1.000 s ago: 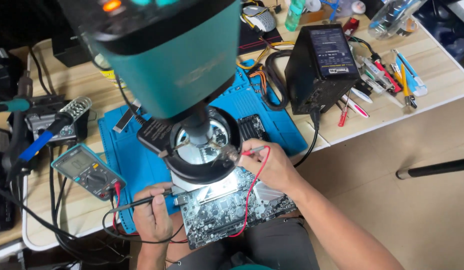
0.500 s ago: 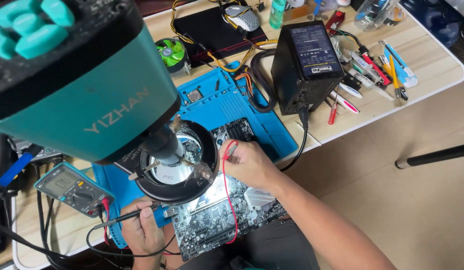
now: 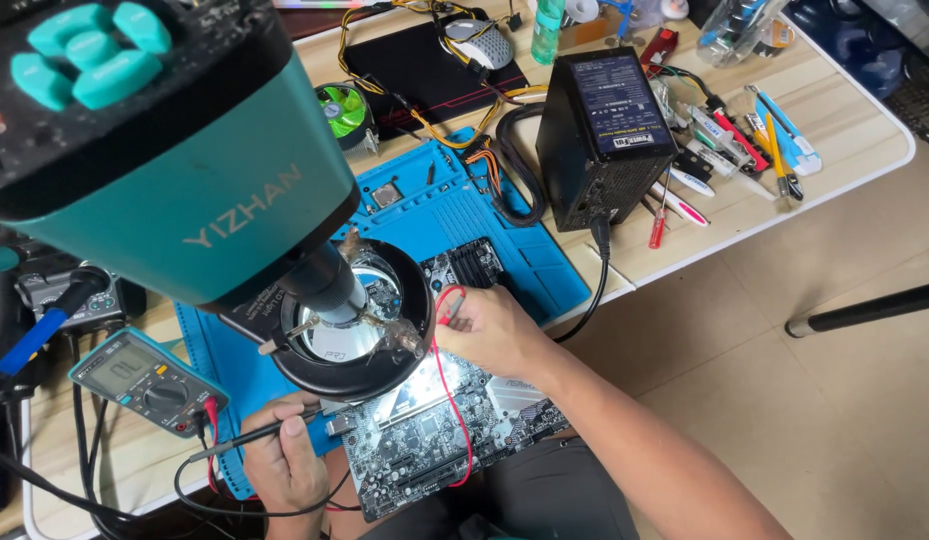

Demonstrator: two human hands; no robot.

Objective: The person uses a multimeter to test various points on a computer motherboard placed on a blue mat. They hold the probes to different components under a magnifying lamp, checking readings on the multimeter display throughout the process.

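Observation:
A dark circuit board point(image 3: 435, 440) lies on a blue work mat point(image 3: 485, 225) under a teal microscope point(image 3: 195, 170) with a ring light point(image 3: 355, 320). My right hand point(image 3: 490, 330) pinches a red probe whose red lead point(image 3: 453, 400) curves down across the board. The tip is hidden under the ring light. My left hand point(image 3: 285, 460) grips a black probe point(image 3: 255, 435) at the board's left edge. Both leads run to a grey multimeter point(image 3: 145, 380) at the left.
A black power supply box point(image 3: 605, 120) stands behind the mat, with cables running left. Screwdrivers, pens and tweezers point(image 3: 745, 140) lie at the table's right end. A small fan point(image 3: 345, 110), a mouse on a black pad point(image 3: 435, 70) and a green bottle point(image 3: 548, 28) sit at the back.
The view has shifted, so the microscope head fills more of the upper left. Both hands stay on the probes at the board, barely moving.

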